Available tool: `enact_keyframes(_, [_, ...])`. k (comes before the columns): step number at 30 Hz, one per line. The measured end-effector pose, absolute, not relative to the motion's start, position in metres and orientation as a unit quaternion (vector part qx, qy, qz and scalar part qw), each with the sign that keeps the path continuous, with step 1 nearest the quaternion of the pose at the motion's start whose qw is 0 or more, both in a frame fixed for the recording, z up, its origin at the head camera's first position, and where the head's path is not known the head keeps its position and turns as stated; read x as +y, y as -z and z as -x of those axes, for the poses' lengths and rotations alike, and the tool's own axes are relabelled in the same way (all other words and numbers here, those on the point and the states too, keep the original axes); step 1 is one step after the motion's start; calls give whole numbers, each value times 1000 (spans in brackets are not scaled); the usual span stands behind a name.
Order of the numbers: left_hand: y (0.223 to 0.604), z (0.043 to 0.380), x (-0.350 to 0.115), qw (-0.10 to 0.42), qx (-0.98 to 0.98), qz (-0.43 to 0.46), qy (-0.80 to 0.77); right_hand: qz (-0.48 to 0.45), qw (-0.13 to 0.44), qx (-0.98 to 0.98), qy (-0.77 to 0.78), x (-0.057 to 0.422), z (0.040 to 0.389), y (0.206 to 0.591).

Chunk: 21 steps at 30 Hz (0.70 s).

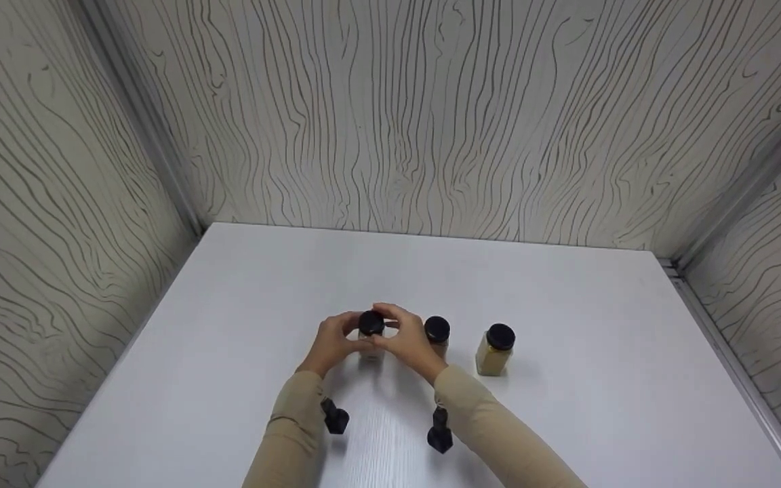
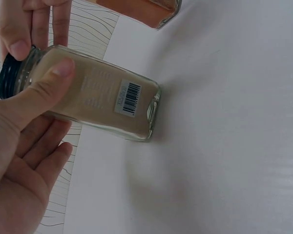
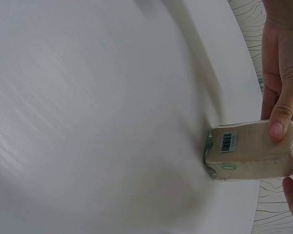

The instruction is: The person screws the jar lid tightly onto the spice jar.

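A square glass jar (image 2: 97, 92) of pale beige powder, with a black screw lid (image 1: 371, 322), stands between both hands; its barcode label (image 3: 228, 142) shows in the wrist views. My left hand (image 1: 333, 342) holds the jar below the neck, thumb pressed along the glass. From the other side, my right hand (image 1: 409, 339) pinches the lid, its thumb (image 2: 17, 46) seen at the rim in the left wrist view. The jar's base is at or close to the white tabletop; whether it touches, I cannot tell.
Right of the hands stands a black-lidded jar of orange-brown contents (image 1: 437, 331), partly behind my right hand. Farther right is a jar of yellowish contents (image 1: 494, 354). Wood-patterned panels (image 1: 397, 122) enclose the white table (image 1: 262, 271) at the back and sides. Black wrist devices (image 1: 440, 439) hang beneath the sleeves.
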<state>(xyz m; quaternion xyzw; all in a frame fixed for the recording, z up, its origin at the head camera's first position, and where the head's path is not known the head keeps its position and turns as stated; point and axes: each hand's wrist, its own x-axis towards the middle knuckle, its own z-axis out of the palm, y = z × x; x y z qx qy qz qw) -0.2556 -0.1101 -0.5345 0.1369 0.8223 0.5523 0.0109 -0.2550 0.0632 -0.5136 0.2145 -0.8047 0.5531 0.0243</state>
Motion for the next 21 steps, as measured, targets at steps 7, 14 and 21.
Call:
enact_keyframes(7, [535,256,-109,13,824,-136,-550,-201,29,-805,-557,63,255,514])
enact_keyframes(14, [536,256,-110,9,825,-144,-546,-205,33,-802,-561,63,255,514])
enact_keyframes(21, [538,257,-110,0,821,-148,-552,-214,25,-800,-560,65,256,513])
